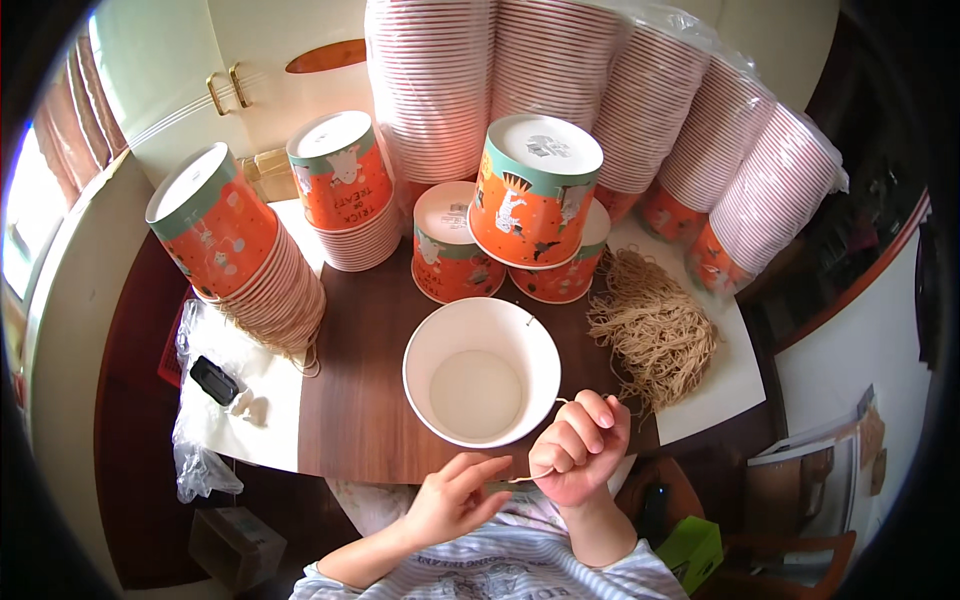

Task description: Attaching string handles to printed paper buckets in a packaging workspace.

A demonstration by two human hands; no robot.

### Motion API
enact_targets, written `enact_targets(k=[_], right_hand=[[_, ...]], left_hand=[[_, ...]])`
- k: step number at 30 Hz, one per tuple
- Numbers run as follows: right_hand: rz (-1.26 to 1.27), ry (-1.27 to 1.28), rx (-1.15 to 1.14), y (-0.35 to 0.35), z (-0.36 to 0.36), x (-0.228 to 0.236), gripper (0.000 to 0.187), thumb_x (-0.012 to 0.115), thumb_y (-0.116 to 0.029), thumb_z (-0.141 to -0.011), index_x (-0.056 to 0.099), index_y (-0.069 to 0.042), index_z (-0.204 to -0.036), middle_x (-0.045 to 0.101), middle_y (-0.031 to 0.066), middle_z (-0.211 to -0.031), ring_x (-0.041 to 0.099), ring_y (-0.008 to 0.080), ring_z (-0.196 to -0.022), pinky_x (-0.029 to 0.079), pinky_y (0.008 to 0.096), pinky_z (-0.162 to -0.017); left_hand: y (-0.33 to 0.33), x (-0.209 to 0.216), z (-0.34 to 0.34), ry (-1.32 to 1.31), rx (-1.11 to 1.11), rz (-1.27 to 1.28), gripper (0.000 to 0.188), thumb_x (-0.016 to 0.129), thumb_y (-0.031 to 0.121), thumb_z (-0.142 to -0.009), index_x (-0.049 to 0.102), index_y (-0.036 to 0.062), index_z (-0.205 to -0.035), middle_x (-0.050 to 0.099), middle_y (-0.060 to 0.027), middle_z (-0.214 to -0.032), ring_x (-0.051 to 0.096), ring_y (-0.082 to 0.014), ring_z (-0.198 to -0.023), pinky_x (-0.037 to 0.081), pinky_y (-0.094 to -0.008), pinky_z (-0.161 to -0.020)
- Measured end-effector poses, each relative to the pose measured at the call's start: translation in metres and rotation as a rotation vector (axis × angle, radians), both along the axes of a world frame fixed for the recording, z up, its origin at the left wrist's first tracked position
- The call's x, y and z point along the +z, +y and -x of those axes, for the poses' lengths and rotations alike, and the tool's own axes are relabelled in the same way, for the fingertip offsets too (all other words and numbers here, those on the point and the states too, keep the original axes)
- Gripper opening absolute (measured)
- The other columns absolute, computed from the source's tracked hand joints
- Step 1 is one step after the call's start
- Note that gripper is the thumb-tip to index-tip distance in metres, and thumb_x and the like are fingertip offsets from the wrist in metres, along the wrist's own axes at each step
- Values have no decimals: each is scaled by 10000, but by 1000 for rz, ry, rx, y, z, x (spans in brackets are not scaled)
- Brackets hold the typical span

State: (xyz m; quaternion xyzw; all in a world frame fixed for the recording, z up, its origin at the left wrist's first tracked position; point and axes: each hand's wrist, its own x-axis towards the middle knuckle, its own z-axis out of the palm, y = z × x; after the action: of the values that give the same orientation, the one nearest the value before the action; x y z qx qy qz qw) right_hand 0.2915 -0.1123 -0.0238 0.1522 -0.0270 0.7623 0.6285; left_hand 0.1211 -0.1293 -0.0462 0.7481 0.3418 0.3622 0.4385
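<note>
The right hand (583,450) curls closed around a string (530,477), apparently steadying it; the left hand's (460,502) fingers are parted beside its end, contact unclear. Just beyond, a bucket (480,385) stands mouth-up, seemingly for rim access. Right, a string bundle (660,335) lies within reach; far, orange buckets (535,215) sit upturned, perhaps for stable stacking.

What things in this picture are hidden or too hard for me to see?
All in the head view:
- Part of the cord inside the right hand: curled fingers hide it.
- Inside of the topmost upside-down orange bucket: its base covers it.
- Small print on that base: too blurred.
- Far end of a tall bucket stack: cut off by the upper edge.
</note>
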Motion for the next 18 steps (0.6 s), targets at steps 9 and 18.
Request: enact_targets(k=[9, 18], right_hand=[[-214, -574, -149, 4, -7, 10, 191, 505, -199, -864, 542, -47, -755, 460, 13, -594, 372, 89, -512, 282, 249, -464], [-1079, -2098, -481, 27, 8, 47, 237, 610, -151, -786, 551, -57, -996, 607, 106, -839, 602, 276, -652, 497, 367, -574]], left_hand=[[5, -1, 11, -39, 16, 123, 83, 662, 71, -779, 659, 15, -840, 622, -61, -726, 599, -153, -607, 483, -257, -529], [43, 59, 48, 430, 126, -566, 149, 700, 162, -662, 626, 71, -754, 602, -18, -703, 593, -186, -593, 472, -294, -502]])
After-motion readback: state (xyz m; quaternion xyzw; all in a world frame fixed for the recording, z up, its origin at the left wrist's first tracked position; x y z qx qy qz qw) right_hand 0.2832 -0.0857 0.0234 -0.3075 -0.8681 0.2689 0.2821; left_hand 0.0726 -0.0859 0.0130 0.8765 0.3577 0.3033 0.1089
